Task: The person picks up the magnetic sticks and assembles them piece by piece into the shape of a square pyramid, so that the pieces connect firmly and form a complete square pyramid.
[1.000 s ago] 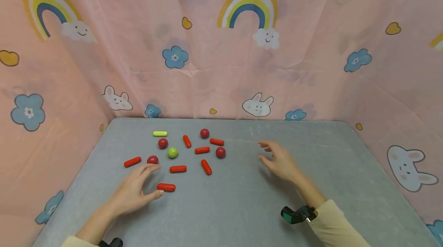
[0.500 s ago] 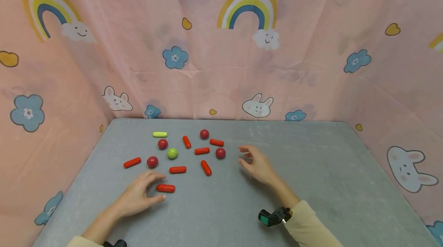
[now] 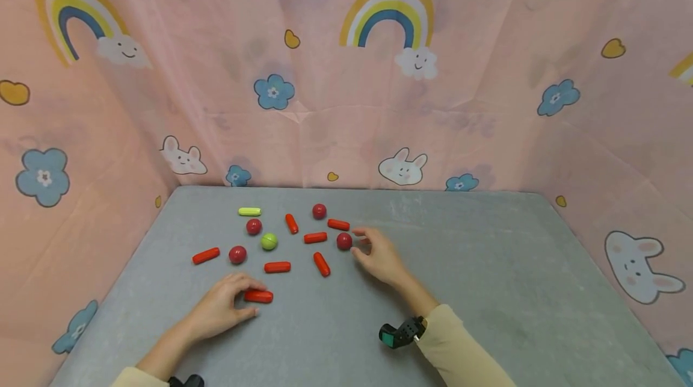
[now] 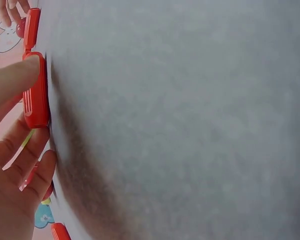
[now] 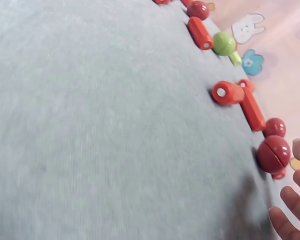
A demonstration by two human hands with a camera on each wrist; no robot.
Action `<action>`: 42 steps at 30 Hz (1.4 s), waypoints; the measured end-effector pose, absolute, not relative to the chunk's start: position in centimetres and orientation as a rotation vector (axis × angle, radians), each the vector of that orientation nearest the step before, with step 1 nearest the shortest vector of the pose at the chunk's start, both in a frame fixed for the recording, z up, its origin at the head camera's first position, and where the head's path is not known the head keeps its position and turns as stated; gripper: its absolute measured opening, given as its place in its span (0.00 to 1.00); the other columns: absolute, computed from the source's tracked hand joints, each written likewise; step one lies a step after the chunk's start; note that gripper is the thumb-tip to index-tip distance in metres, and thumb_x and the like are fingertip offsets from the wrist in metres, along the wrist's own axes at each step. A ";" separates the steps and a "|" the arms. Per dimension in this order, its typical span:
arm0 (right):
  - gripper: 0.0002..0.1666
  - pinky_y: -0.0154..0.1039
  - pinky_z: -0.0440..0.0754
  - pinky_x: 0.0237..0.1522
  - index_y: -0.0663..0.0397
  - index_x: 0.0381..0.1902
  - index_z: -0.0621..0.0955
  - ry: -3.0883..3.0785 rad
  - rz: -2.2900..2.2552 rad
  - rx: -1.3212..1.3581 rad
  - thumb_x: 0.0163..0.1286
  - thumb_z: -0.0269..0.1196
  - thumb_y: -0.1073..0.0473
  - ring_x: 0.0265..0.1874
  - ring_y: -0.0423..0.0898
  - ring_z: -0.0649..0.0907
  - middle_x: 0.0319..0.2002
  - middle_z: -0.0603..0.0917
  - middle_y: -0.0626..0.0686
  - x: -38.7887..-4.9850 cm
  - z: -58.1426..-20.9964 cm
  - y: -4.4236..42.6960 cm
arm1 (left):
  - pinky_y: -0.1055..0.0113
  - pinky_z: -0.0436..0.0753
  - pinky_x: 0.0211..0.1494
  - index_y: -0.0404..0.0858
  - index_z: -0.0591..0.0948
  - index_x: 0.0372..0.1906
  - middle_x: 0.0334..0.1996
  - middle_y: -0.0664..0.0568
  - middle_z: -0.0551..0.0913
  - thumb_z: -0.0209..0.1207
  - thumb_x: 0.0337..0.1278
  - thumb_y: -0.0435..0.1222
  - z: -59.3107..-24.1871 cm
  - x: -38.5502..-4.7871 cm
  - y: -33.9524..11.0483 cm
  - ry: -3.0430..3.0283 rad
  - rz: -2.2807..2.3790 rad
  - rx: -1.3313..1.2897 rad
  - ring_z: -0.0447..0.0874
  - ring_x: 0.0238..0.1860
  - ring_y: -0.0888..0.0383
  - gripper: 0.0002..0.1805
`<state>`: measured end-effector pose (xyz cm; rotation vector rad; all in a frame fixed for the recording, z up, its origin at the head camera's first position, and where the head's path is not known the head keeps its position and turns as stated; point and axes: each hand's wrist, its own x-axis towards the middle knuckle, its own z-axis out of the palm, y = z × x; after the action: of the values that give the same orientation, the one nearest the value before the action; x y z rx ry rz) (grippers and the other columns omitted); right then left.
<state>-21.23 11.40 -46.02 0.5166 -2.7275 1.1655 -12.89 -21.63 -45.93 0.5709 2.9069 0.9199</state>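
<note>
My left hand (image 3: 221,309) stands around the nearest red stick (image 3: 262,297), fingers on its far side and thumb on its near side. In the left wrist view, the thumb of my left hand (image 4: 15,175) overlaps that red stick (image 4: 37,107); a firm grip is not plain. My right hand (image 3: 381,257) is just right of a dark red ball (image 3: 343,241), its thumb and fingers parted. In the right wrist view, the grooved ball (image 5: 273,155) lies close to the fingertips of my right hand (image 5: 294,210); contact cannot be made out.
Several more red sticks (image 3: 278,267) and dark red balls (image 3: 237,254) lie scattered on the grey table (image 3: 487,266), mostly left of centre. Among them are a green ball (image 3: 269,241) and a yellow-green stick (image 3: 249,212). A pink patterned curtain (image 3: 335,104) borders the table's back and sides.
My right hand has travelled left to the dark red ball. The left hand has shifted right and nearer, from beside another ball to around the nearest red stick.
</note>
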 end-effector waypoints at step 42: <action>0.19 0.42 0.77 0.43 0.55 0.49 0.78 -2.772 1.122 0.530 0.59 0.65 0.62 0.37 0.46 0.77 0.42 0.80 0.53 -22.5 -46.8 9.1 | 0.65 0.77 0.43 0.56 0.81 0.39 0.37 0.67 0.77 0.66 0.46 0.34 -44.9 -13.9 -20.9 2.861 0.904 0.562 0.74 0.39 0.64 0.16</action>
<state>-22.50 9.13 -46.82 0.5302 -2.7721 1.1215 -13.87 -20.86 -44.95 0.5625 2.8605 0.9037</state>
